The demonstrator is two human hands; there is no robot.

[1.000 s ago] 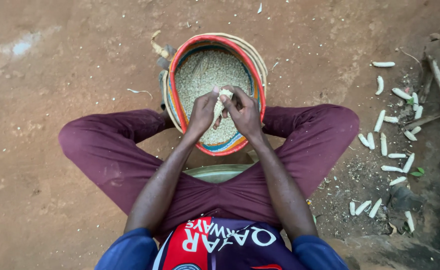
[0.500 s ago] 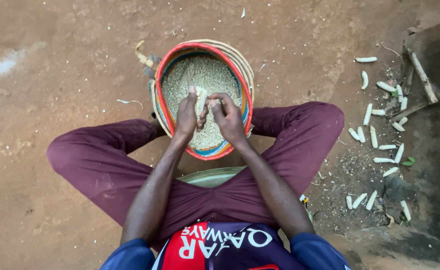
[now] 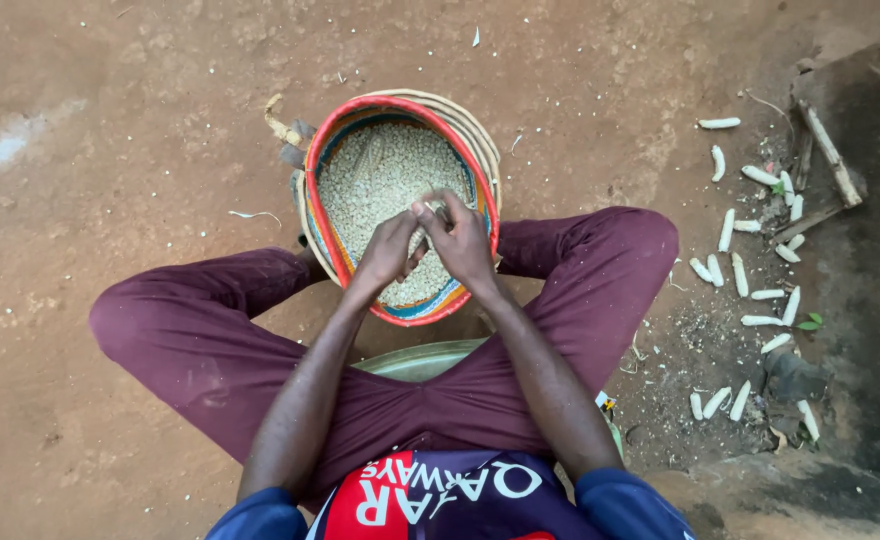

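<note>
Head view: the left hand (image 3: 388,248) and right hand (image 3: 463,240) meet above the near half of a woven basket (image 3: 312,205) filled with loose maize kernels (image 3: 385,175), both clenched around a small corn cob (image 3: 436,212) held between them. Bare cobs (image 3: 740,272) lie scattered on the earth at right, well apart from the basket, which sits between the person's knees.

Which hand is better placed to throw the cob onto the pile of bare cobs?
Probably the right hand: the bare cobs lie on the person's right. Both hands grip the cob over the basket; the left hand would cross over.
</note>
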